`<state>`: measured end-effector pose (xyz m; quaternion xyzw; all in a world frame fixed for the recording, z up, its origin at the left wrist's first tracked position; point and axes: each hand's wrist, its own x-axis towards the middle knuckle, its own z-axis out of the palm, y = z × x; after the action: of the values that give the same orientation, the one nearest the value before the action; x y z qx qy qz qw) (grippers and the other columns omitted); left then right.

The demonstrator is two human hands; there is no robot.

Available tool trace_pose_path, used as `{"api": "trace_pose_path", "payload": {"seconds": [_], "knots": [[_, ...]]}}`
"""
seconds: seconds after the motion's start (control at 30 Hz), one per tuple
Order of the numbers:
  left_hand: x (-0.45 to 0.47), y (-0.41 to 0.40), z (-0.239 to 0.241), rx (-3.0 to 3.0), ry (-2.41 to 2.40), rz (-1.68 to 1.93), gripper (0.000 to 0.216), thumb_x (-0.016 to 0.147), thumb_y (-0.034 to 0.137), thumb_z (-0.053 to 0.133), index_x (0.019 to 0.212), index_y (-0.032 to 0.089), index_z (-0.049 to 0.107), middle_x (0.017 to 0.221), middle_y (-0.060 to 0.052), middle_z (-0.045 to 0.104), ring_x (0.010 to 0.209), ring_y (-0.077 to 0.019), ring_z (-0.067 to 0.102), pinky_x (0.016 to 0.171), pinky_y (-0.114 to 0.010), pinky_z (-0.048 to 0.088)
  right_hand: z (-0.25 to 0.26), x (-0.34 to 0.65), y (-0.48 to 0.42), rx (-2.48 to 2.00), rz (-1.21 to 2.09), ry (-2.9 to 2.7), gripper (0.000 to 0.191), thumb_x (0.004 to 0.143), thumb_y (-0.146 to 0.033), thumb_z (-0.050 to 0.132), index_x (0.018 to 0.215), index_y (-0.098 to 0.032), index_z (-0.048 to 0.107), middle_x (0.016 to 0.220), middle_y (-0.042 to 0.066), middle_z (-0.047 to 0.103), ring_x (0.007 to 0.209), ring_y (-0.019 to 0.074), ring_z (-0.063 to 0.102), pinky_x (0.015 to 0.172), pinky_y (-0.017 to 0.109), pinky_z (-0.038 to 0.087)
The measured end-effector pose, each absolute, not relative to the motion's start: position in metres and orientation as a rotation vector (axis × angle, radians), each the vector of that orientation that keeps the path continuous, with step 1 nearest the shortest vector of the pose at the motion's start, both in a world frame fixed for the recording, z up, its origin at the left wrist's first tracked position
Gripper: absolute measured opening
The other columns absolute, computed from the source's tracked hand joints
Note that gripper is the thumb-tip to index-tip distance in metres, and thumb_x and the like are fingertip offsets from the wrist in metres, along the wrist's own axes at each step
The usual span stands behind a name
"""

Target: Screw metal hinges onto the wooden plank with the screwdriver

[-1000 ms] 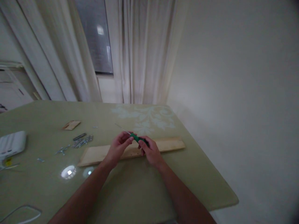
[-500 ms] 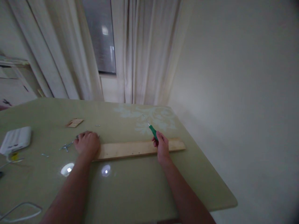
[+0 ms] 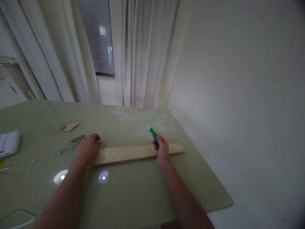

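Observation:
In my right hand is a screwdriver with a green handle, its thin metal shaft pointing up and away to the left. That hand is over the right part of a long pale wooden board, which has two small dark holes near its front edge. At the board's left end, my left hand has its fingers curled downward; what they hold, if anything, is hidden. Several loose screws lie just left of it, beside a metal hinge-like piece.
A small thin piece of wood and a single screw lie farther back on the green table. At the left are a white box-shaped device and a white cable. A wall borders the table's right side.
The view has turned slightly right, so everything appears farther left. My left hand has shifted a little, revealing the metal pieces beside it. My right hand keeps hold of the screwdriver.

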<state>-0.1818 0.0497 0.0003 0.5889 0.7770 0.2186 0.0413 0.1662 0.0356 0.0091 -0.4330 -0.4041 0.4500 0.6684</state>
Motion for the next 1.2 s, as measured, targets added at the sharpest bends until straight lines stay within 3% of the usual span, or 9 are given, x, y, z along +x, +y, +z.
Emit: {"api": "trace_pose_path", "payload": {"seconds": [0.17, 0.3, 0.4, 0.5, 0.67, 0.87, 1.03, 1.2], "knots": [[-0.175, 0.051, 0.006, 1.803, 2.283, 0.776, 0.028, 0.087, 0.029, 0.053, 0.102, 0.019, 0.075, 0.109, -0.021, 0.078, 0.106, -0.0437, 0.071, 0.09, -0.055, 0.052, 0.008, 0.167, 0.038, -0.952, 1.03, -0.892, 0.047, 0.083, -0.064, 0.07, 0.07, -0.02, 0.062, 0.062, -0.001, 0.058, 0.048, 0.0091, 0.041, 0.045, 0.025, 0.03], [-0.157, 0.056, 0.009, 1.845, 2.032, 0.91, 0.03, 0.088, 0.043, 0.055, 0.098, 0.02, 0.073, 0.103, -0.014, 0.08, 0.101, -0.0327, 0.075, 0.091, -0.044, 0.057, 0.009, 0.166, 0.038, -0.927, 1.05, -0.876, 0.047, 0.082, -0.064, 0.072, 0.07, -0.02, 0.061, 0.062, -0.002, 0.058, 0.048, 0.0087, 0.041, 0.044, 0.025, 0.03], [-0.134, 0.054, 0.013, 1.837, 1.699, 1.05, 0.04, 0.092, 0.057, 0.051, 0.1, 0.02, 0.066, 0.104, -0.012, 0.08, 0.1, -0.0252, 0.076, 0.088, -0.037, 0.059, 0.011, 0.166, 0.037, -0.906, 1.063, -0.857, 0.043, 0.083, -0.063, 0.072, 0.085, -0.021, 0.065, 0.064, -0.003, 0.06, 0.048, 0.0093, 0.043, 0.044, 0.024, 0.031], [-0.109, 0.043, 0.02, 1.718, 1.187, 1.168, 0.044, 0.09, 0.065, 0.061, 0.092, 0.021, 0.059, 0.093, -0.012, 0.079, 0.098, -0.0253, 0.075, 0.085, -0.038, 0.058, 0.014, 0.166, 0.036, -0.887, 1.069, -0.838, 0.041, 0.084, -0.061, 0.072, 0.096, -0.022, 0.066, 0.064, -0.004, 0.061, 0.048, 0.0097, 0.044, 0.044, 0.024, 0.031], [-0.078, 0.023, 0.027, 1.729, 0.901, 0.96, 0.037, 0.094, 0.056, 0.065, 0.095, 0.02, 0.062, 0.083, -0.006, 0.075, 0.074, -0.0173, 0.067, 0.07, -0.031, 0.054, 0.013, 0.166, 0.039, -0.873, 1.067, -0.817, 0.042, 0.083, -0.062, 0.072, 0.094, -0.022, 0.065, 0.061, -0.004, 0.059, 0.047, 0.0091, 0.043, 0.043, 0.023, 0.03], [-0.061, 0.02, 0.017, 1.855, 1.068, 0.864, 0.034, 0.088, 0.051, 0.071, 0.098, 0.019, 0.072, 0.083, -0.004, 0.073, 0.069, -0.0168, 0.063, 0.061, -0.026, 0.046, 0.012, 0.165, 0.038, -0.878, 1.072, -0.828, 0.042, 0.083, -0.061, 0.073, 0.094, -0.021, 0.067, 0.06, -0.004, 0.059, 0.046, 0.0088, 0.042, 0.043, 0.023, 0.029], [-0.054, 0.017, 0.012, 1.937, 1.145, 0.773, 0.024, 0.086, 0.044, 0.071, 0.093, 0.022, 0.076, 0.085, -0.004, 0.077, 0.075, -0.0207, 0.067, 0.069, -0.03, 0.049, 0.011, 0.165, 0.037, -0.884, 1.069, -0.851, 0.042, 0.085, -0.061, 0.072, 0.094, -0.02, 0.067, 0.06, -0.004, 0.059, 0.046, 0.0085, 0.042, 0.043, 0.023, 0.028], [-0.049, 0.013, 0.012, 2.014, 1.251, 0.741, 0.022, 0.088, 0.042, 0.07, 0.085, 0.02, 0.066, 0.073, 0.001, 0.069, 0.067, -0.0164, 0.06, 0.061, -0.026, 0.04, 0.011, 0.164, 0.037, -0.879, 1.076, -0.854, 0.043, 0.085, -0.062, 0.072, 0.092, -0.019, 0.067, 0.059, -0.004, 0.058, 0.046, 0.0079, 0.042, 0.043, 0.022, 0.028]]}}
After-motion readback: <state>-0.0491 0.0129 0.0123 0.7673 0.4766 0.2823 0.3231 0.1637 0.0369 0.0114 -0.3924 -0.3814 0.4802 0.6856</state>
